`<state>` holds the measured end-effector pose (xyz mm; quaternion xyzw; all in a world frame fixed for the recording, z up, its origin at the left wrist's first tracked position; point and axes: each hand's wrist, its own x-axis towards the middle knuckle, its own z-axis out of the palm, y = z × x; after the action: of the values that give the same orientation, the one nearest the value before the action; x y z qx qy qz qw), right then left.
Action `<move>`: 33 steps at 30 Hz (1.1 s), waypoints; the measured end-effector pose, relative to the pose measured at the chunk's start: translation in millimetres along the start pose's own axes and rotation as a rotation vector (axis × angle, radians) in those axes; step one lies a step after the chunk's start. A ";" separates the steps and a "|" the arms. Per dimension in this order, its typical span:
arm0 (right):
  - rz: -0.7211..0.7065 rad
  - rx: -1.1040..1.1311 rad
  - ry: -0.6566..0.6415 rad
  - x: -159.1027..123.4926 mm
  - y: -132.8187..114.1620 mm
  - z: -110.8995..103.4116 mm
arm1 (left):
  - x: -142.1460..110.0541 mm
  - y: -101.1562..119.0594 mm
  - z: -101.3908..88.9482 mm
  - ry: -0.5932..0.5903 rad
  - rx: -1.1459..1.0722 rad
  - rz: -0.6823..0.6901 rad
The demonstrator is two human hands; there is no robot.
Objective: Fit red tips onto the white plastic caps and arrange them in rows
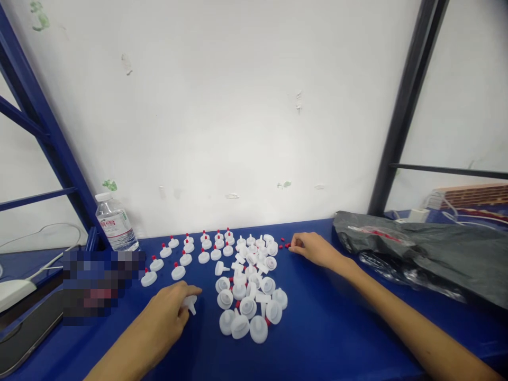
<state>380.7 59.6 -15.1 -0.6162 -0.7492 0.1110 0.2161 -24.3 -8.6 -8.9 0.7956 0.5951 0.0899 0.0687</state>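
My left hand (pixel 169 309) is closed round a white nozzle cap (pixel 191 302), whose narrow spout points toward the lower right. At the back right of the pile, my right hand (pixel 307 247) has its fingertips pinched down at a few small red tips (pixel 287 245); whether one is between them is hidden. A heap of loose white nozzle caps (pixel 248 307) lies between the hands, with bits of red showing among them. Behind my left hand, several white caps with red tips (pixel 178 271) stand upright in loose rows.
A water bottle (pixel 116 225) stands at the back left near the blue rack post (pixel 51 132). A dark phone-like slab (pixel 29 333) lies at the left edge. Grey plastic bags (pixel 420 254) cover the right side of the blue table (pixel 329 328). The white wall (pixel 254 132) rises behind.
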 end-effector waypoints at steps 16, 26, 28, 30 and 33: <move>-0.303 0.206 0.277 -21.7 -60.8 0.2 | 0.3 37.4 -21.7 0.138 -0.116 0.004; -0.285 0.936 -0.069 -52.4 -109.5 11.3 | -4.6 96.4 -5.6 0.135 -0.531 0.149; -0.241 1.065 -0.171 -52.4 -108.2 15.9 | -5.5 100.5 -2.0 0.128 -0.570 0.153; -0.208 1.146 -0.244 -52.2 -106.5 18.3 | -6.1 102.1 0.2 0.139 -0.594 0.146; -0.199 1.161 -0.259 -52.4 -105.8 18.1 | -6.0 102.0 1.9 0.165 -0.601 0.145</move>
<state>287.4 -12.4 4.9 -0.3058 -0.6403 0.5554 0.4335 69.8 -43.2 11.0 0.7702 0.4871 0.3305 0.2456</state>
